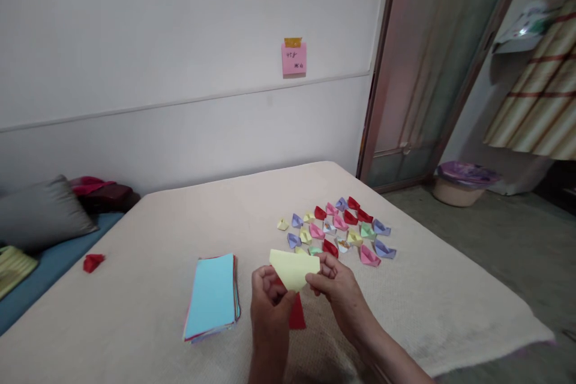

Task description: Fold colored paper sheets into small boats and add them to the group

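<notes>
A pale yellow folded paper (294, 270), wide along the top and narrowing downward, is held up between both hands. My left hand (273, 306) pinches its lower left part, thumb at the bottom point. On the paper's right corner, my right hand (337, 285) closes with thumb in front and fingers behind. Below and behind them lies a red sheet of paper (297, 312), partly hidden by the hands. Beyond, several folded paper boats (330, 248) in red, pink, yellow, purple, green and white stand in loose rows. A stack of coloured paper (211, 297), light blue on top, lies to the left.
The beige-covered surface (148, 288) carries a small red folded paper (93, 262) at far left. A grey pillow (45, 210) lies beyond its left edge. A pink note (294, 60) is taped to the wall. A lined bin (463, 183) stands on the floor at right.
</notes>
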Demonstrator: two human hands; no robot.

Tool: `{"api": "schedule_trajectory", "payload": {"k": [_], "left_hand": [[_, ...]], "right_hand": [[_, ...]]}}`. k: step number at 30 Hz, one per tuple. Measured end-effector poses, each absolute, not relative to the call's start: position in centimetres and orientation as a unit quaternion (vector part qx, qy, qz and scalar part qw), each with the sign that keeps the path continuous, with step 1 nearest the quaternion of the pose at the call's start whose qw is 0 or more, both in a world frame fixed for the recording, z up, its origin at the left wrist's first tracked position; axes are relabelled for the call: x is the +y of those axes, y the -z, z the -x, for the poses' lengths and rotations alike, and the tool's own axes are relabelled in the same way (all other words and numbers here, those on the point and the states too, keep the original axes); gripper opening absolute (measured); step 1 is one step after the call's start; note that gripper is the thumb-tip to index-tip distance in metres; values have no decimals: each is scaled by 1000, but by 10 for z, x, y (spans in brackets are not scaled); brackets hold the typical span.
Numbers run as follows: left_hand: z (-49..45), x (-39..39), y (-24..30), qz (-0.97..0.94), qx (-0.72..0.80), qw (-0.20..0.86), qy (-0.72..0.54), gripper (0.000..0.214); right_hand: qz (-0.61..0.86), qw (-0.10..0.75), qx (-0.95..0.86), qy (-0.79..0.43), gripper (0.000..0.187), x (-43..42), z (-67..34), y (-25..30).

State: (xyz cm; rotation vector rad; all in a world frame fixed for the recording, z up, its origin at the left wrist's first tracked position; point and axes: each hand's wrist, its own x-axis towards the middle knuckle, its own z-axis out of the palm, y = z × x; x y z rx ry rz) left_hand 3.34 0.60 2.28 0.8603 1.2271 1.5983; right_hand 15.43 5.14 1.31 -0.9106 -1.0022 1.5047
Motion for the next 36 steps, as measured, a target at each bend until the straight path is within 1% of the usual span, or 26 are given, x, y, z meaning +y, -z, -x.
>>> {"api": "schedule_trajectory", "payload": {"k": [3, 5, 8, 11, 15, 21, 26, 28, 30, 32, 36], "left_hand": [[-33, 8, -21, -335, 481, 463, -664, 65], [-33, 8, -20, -323, 470, 476, -670, 80], [-33, 9, -20, -304, 450, 503, -672, 90], [-32, 8, -20, -286, 450, 521, -667, 93], [-29, 8, -19, -277, 462, 531, -655, 87], [-31, 11, -16, -257, 457, 514, -678, 74], [-31, 12, -14, -258, 458, 509, -682, 62], [-30, 12, -14, -261, 456, 508, -682, 59], [-28, 11, -15, -269, 450, 517, -677, 56], [-27, 10, -18, -285, 437, 535, -664, 51], [-26, 6, -24, -306, 427, 555, -645, 42]], "right_hand": [[382, 531, -432, -621, 25, 52, -155, -14], [383, 527, -446, -614, 28, 52, -157, -15], [378, 516, -479, -601, 32, 51, -157, -16], [380, 505, -506, -587, 33, 48, -156, -19], [412, 497, -542, -538, 31, 44, -154, -21], [420, 495, -600, -468, 30, 44, -156, -13], [392, 509, -642, -418, 25, 43, -156, -12], [380, 508, -654, -412, 19, 42, -156, -14], [381, 501, -646, -432, 12, 43, -156, -16], [385, 495, -610, -484, 7, 44, -156, -17], [380, 490, -523, -585, 16, 47, -157, -14]]}}
